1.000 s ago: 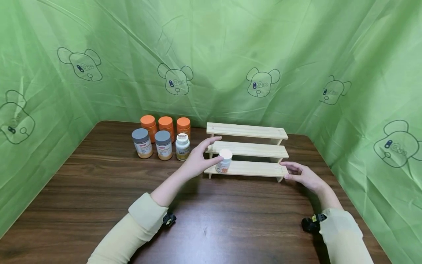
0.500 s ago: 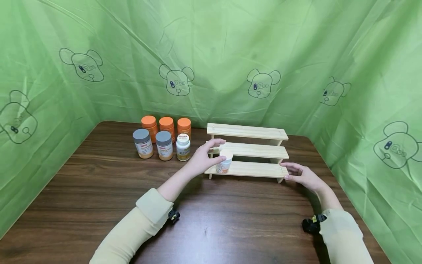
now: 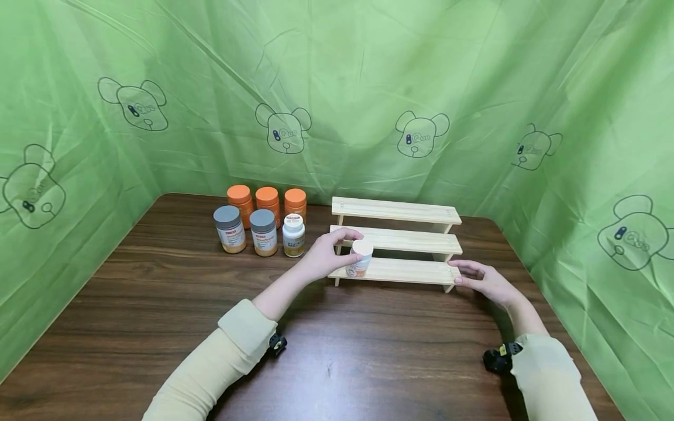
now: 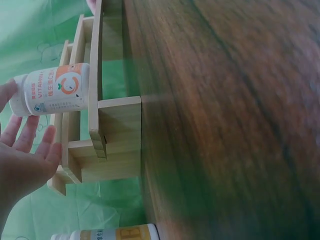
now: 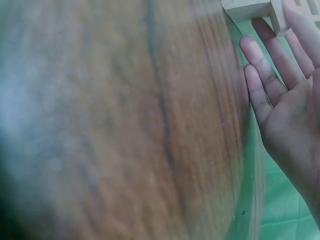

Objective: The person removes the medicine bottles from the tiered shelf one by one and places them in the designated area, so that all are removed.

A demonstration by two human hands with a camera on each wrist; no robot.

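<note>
On the left end of the bottom tier of a three-tier wooden display rack (image 3: 405, 271) stands a white vitamin C bottle (image 4: 60, 90) with a white cap. My left hand (image 3: 321, 256) has its thumb and index finger around the bottle's cap; in the left wrist view the other fingers spread beside it. At the rack's right end my right hand (image 3: 487, 282) grips the bottom tier between thumb and fingers. The right wrist view shows the right hand's fingers (image 5: 257, 52) at the pale wooden rack end (image 5: 247, 9).
Left of the rack, orange-capped bottles (image 3: 267, 199) stand behind two grey-capped jars (image 3: 264, 240) and a white bottle with a gold label (image 3: 293, 242). Green cloth (image 3: 347, 88) hangs behind and beside the brown wooden table (image 3: 337, 351).
My left hand has moved slightly right and its fingers have come closer around the bottle's cap. The bottle stays on the bottom tier. My right hand keeps its place at the rack's end.
</note>
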